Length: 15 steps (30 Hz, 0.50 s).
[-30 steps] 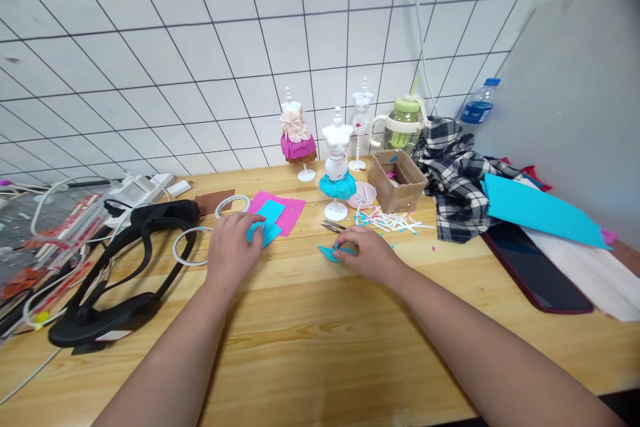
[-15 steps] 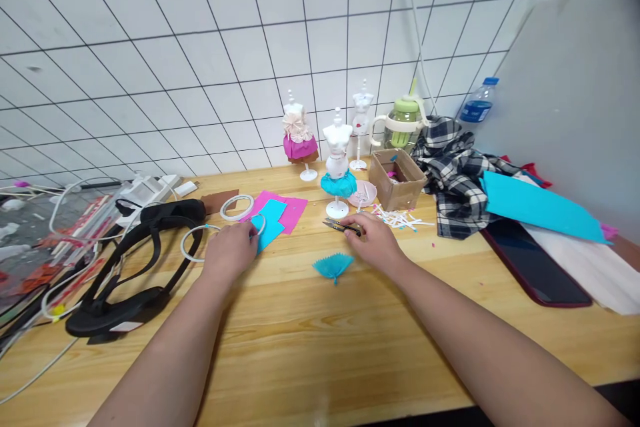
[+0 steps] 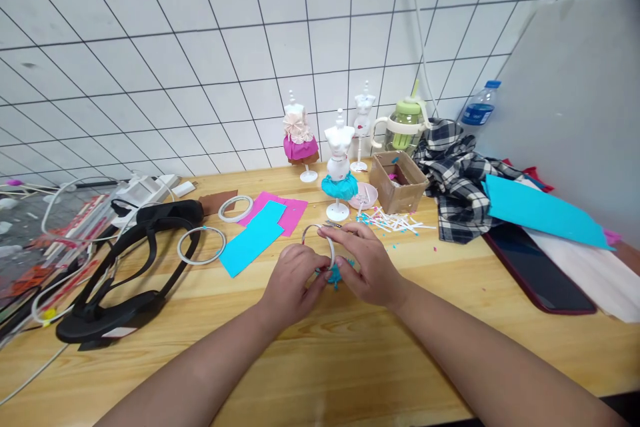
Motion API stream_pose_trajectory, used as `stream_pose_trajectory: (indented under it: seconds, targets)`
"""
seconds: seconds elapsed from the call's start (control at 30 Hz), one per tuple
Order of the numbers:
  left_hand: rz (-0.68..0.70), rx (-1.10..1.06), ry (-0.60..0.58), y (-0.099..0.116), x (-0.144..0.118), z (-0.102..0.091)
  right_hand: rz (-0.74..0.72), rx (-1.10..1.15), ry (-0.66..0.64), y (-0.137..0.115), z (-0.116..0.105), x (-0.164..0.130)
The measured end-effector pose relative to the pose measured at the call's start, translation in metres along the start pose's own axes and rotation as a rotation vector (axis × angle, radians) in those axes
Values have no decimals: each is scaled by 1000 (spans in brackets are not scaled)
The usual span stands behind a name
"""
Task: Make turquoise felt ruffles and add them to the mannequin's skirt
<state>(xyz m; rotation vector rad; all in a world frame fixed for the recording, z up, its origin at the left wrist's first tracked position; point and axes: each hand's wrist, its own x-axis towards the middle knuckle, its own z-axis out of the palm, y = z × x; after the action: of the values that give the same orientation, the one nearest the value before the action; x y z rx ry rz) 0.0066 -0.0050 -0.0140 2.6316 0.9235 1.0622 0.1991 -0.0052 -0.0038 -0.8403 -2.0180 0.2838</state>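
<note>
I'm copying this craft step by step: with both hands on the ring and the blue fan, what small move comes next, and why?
Probably press the fan against the ring: both hands, left and right, pinch them together above the table, the fan bunched at the ring's lower edge.

White tape ring [image 3: 320, 235] upright between both hands, pleated turquoise paper fan [image 3: 336, 273] crumpled just beneath it.

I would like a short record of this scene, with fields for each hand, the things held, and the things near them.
left hand: grips the white ring from the left
right hand: holds the same ring from the right, fingers on a pleated blue piece
surface: wooden table
near: blue sheet overlapping a pink sheet; two more rings; doll mannequin with blue skirt; cardboard box
</note>
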Motion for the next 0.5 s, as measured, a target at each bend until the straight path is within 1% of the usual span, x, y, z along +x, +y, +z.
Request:
stream_pose_trajectory:
  seconds: [0.1, 0.17, 0.3, 0.5]
  targets:
    - [90, -43, -24, -8, 0, -1, -2, 58, -15, -1, -2, 0]
    - [113, -64, -12, -10, 0, -2, -7, 97, -25, -1, -2, 1]
    - [114, -61, 36, -10, 0, -3, 16, 98, 17, -2, 2, 0]
    - [79, 19, 49, -15, -1, -1, 79, 44, 87, 0, 10, -3]
